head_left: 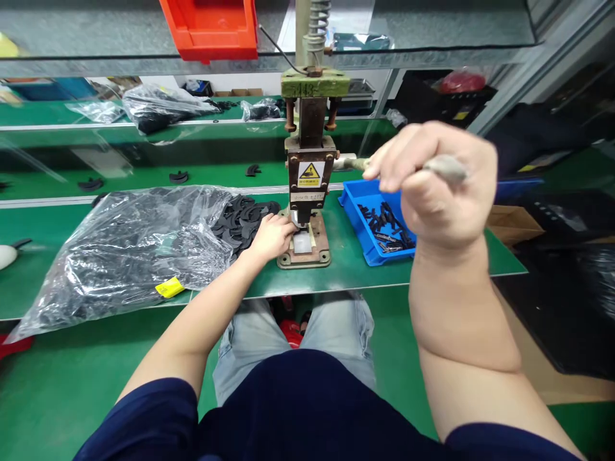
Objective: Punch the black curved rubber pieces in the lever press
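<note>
Arbor press (pixel 311 153) stands between plastic bag (pixel 144 237) and blue bin (pixel 390 257). My right hand (pixel 461 200), blurred, clenches its lever (pixel 354 164); left hand (pixel 273 238) beside ram (pixel 303 212), fingertips obscured, grip I can't tell.

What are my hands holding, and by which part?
Your right hand grips the press lever near its outer end. Whether your left hand holds anything can't be told.

The green bench (pixel 343 251) carries press (pixel 311 128), bag (pixel 129 240), blue bin (pixel 390 257).
</note>
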`<state>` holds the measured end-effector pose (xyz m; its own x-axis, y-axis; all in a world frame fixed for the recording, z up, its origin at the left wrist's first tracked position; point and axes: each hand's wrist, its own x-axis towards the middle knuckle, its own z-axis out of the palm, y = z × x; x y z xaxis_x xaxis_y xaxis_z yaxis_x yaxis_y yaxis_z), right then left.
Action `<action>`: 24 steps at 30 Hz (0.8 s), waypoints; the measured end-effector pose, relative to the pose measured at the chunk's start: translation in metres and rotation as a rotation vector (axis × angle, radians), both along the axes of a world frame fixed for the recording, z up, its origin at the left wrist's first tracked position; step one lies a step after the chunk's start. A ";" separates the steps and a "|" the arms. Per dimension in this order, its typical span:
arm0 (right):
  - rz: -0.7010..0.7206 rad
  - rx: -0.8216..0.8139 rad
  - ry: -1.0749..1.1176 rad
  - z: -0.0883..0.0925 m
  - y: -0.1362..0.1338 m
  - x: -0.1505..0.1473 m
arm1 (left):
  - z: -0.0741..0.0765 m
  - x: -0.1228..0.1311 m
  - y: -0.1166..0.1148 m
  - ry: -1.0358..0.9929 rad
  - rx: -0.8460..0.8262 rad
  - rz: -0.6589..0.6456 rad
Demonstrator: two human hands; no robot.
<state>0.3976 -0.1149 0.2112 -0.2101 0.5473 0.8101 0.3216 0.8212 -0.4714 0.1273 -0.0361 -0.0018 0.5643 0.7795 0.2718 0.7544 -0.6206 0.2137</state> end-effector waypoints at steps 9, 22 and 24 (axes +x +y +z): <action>-0.043 0.215 0.001 -0.124 -0.023 -0.004 | 0.001 0.003 -0.004 -0.026 -0.008 -0.004; -0.093 0.281 0.133 -0.142 -0.017 -0.012 | 0.028 -0.110 0.092 0.232 -0.287 0.534; -0.090 0.281 0.129 -0.142 -0.018 -0.012 | 0.024 -0.114 0.102 0.289 -0.359 0.499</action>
<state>0.3855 -0.1325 0.0692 -0.0573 0.3097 0.9491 0.3510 0.8962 -0.2713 0.0130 0.0659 0.0224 0.1247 0.9792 -0.1600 0.9898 -0.1116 0.0886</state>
